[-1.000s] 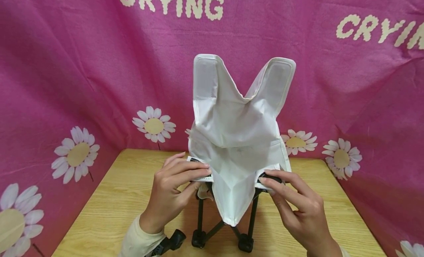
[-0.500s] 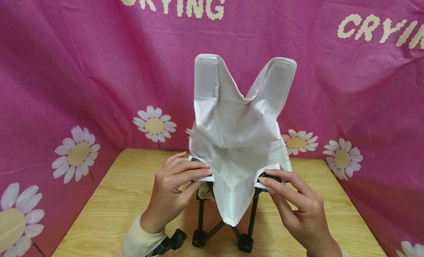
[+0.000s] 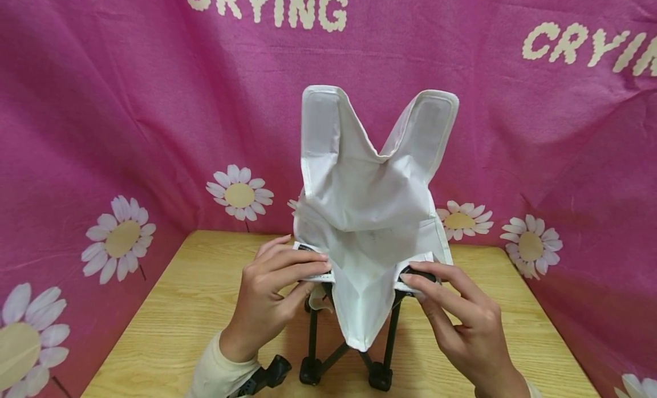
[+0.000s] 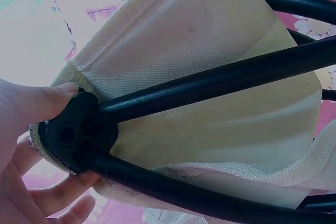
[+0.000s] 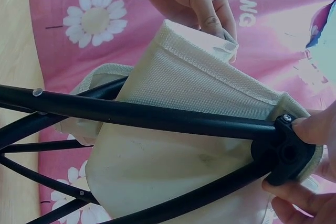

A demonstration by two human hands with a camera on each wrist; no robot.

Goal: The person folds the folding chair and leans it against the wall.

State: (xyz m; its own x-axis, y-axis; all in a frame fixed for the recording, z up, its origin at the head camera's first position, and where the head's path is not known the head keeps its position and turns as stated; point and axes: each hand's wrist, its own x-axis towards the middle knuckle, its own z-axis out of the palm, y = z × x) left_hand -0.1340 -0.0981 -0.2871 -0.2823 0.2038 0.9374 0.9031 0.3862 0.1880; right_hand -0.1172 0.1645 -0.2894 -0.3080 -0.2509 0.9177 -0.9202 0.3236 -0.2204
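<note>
A small folding chair with a white fabric seat and black tube legs stands upright in the middle of the head view. Two fabric flaps rise at its back. My left hand pinches the front left corner, thumb below and fingers on top. In the left wrist view that corner's fabric wraps a black plastic joint, between thumb and fingers. My right hand grips the front right corner the same way, around another black joint. Between both hands the fabric's front point hangs down.
The chair's black feet stand on a light wooden table. A pink cloth with daisies and lettering hangs behind and at both sides. A black device is strapped to my left wrist.
My left hand and the fabric corner it pinches have shifted very slightly to the right. My right hand keeps its place and grip.
</note>
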